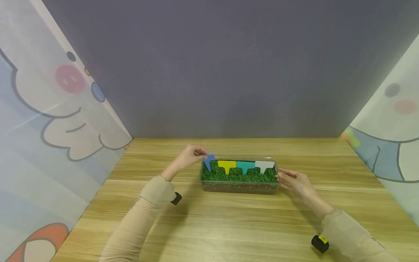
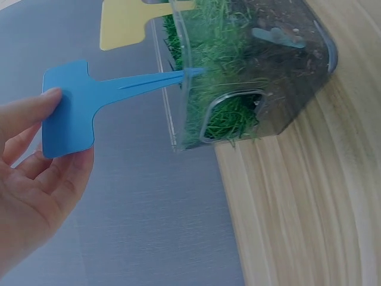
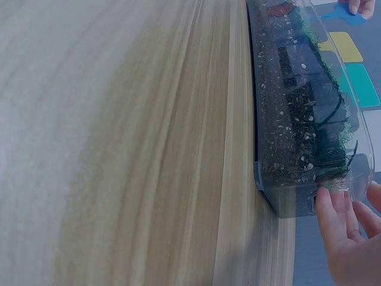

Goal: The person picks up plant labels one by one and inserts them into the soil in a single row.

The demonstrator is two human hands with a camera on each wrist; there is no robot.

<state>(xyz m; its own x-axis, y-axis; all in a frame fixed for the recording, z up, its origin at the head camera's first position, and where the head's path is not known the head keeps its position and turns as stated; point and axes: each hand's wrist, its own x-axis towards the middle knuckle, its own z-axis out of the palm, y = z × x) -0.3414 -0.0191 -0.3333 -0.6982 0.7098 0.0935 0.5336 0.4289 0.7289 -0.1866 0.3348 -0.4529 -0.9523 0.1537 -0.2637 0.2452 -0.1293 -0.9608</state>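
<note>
Head view has the left hand [image 1: 188,157] pinching the blue plant tag [image 1: 208,160] by its flat head at the tray's [image 1: 239,187] left end, stake slanting down-right into the grass, while the right hand [image 1: 294,181] steadies the tray's right end with straight fingers, mid-worktop.

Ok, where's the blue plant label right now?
In the head view the blue plant label stands at the left end of the clear grass tray, beside the yellow label. The left hand pinches its head between the fingers.
</note>
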